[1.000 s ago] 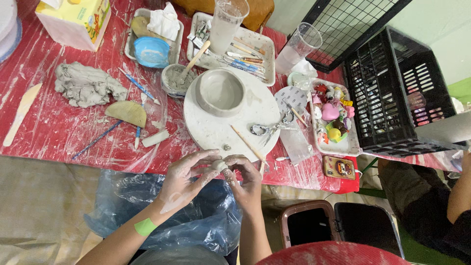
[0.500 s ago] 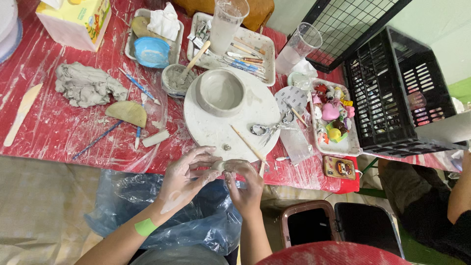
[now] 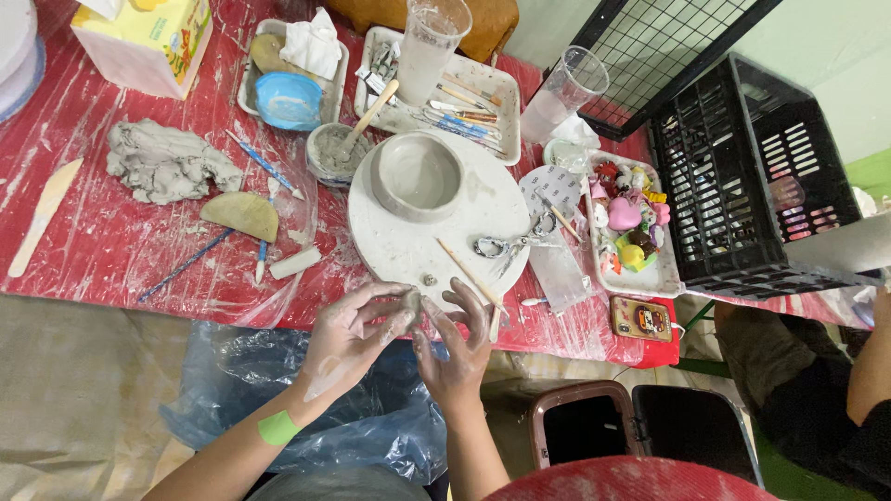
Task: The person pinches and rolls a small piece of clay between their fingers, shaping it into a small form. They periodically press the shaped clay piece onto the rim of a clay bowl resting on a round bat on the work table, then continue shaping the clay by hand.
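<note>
1. Pinching a small clay bit (image 3: 412, 299) between both sets of fingertips, the left hand (image 3: 348, 336) and right hand (image 3: 459, 345) meet at the table's near edge, just below the white wheel (image 3: 436, 218).
2. Keep the pressure light and even, I judge, so the wet bit is shaped rather than squashed.
3. Mind the wooden stick (image 3: 470, 275) by the right fingers; the clay bowl (image 3: 417, 174) sits on the wheel, well apart.

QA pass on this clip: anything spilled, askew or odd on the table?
Nothing is spilled or broken. Clay smears cover the red plastic sheet, and both hands pinch a small clay piece at the table edge. A thin wooden stick overhangs the white round board, slightly askew.
</note>
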